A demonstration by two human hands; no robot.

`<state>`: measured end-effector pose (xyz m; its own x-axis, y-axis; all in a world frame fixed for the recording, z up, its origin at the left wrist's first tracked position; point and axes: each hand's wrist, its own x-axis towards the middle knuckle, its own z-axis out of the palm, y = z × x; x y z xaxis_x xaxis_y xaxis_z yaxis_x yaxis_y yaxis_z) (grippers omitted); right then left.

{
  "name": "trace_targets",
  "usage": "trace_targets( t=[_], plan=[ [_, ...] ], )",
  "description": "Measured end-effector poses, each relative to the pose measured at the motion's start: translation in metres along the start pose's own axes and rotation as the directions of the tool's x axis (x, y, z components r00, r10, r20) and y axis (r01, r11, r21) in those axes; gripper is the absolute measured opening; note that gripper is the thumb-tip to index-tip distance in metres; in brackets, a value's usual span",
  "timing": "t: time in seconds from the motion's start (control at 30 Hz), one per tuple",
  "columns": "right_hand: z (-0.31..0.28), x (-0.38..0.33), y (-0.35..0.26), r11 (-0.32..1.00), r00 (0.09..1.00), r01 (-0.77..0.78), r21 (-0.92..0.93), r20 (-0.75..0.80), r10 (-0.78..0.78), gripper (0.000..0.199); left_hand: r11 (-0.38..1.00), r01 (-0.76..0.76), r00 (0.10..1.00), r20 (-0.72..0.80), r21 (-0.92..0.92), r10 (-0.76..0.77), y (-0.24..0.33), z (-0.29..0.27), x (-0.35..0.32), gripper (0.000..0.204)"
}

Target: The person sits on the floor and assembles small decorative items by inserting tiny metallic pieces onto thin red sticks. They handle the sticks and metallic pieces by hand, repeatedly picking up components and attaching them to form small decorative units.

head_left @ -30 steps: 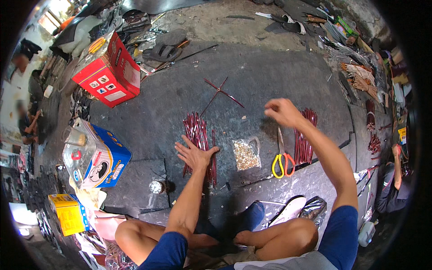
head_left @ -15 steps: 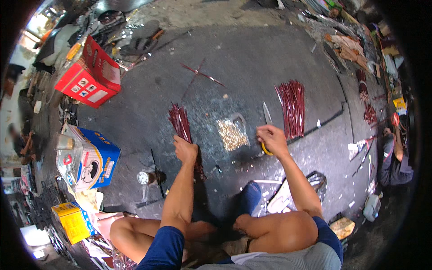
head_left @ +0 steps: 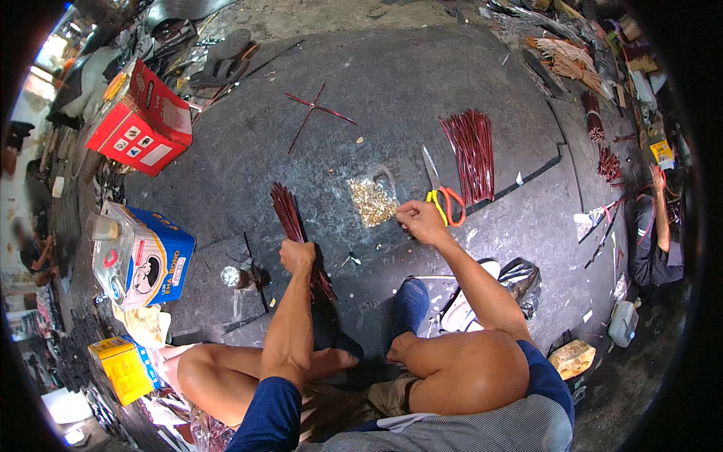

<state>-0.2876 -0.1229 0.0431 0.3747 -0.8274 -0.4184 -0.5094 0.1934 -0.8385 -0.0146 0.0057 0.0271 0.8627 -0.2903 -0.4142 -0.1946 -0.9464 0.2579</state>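
Observation:
My left hand point(head_left: 298, 257) is wrapped round a bundle of dark red, shiny thin strips point(head_left: 286, 208), whose ends stick out above and below the fist. My right hand point(head_left: 422, 223) has its thumb and fingers pinched together at the right edge of a clear plastic bag with small gold-coloured metal pieces point(head_left: 372, 203). What the pinch holds, if anything, is too small to make out. Just beyond that hand lie scissors point(head_left: 434, 175) with red and yellow handles, blades pointing away. A larger bundle of red strips point(head_left: 471, 157) rests to their right. Farther off, two crossed strips point(head_left: 312, 106) form an X.
At the left stand a red box point(head_left: 143, 124), a blue and white tin point(head_left: 154, 260) with a cup on top, and a yellow box point(head_left: 124, 371). A small jar point(head_left: 232, 276) is near my left forearm. A black plastic bag point(head_left: 521, 282) lies right; another person point(head_left: 657, 233) sits beyond.
My right hand has moved left, from beside the scissors to the edge of the bag of gold pieces. My left hand keeps its grip on the strips. The view has shifted slightly.

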Motion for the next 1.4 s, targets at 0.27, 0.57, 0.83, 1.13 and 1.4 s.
trace_targets(
  t=[0.27, 0.57, 0.83, 1.13, 1.4],
  plan=[
    [0.013, 0.0, 0.003, 0.999, 0.999, -0.044, -0.019, 0.015, 0.045, 0.026, 0.998, -0.056, 0.997, -0.059, 0.024, 0.057, -0.008, 0.0, -0.027, 0.03],
    [0.022, -0.005, 0.006, 0.996, 1.0, -0.014, -0.092, 0.016, 0.016, 0.027, 0.996, -0.043, 0.999, 0.001, 0.076, 0.043, -0.004, 0.008, 0.0, 0.03],
    [0.015, 0.01, -0.025, 0.967, 0.97, 0.17, -0.188, -0.143, -0.198, 0.024, 0.961, 0.009, 0.997, 0.081, -0.276, 0.013, 0.001, 0.006, -0.043, 0.039],
    [0.045, 0.067, 0.002, 0.743, 0.924, 0.268, -0.613, -0.055, -0.379, 0.023, 0.951, -0.047, 0.997, -0.077, -0.306, 0.024, -0.027, 0.028, -0.059, 0.061],
    [0.056, 0.061, -0.011, 0.608, 0.966, 0.21, -0.766, 0.066, -0.251, 0.026, 0.921, 0.017, 1.0, 0.011, -0.389, -0.014, -0.029, 0.024, -0.058, 0.041]
  ],
)
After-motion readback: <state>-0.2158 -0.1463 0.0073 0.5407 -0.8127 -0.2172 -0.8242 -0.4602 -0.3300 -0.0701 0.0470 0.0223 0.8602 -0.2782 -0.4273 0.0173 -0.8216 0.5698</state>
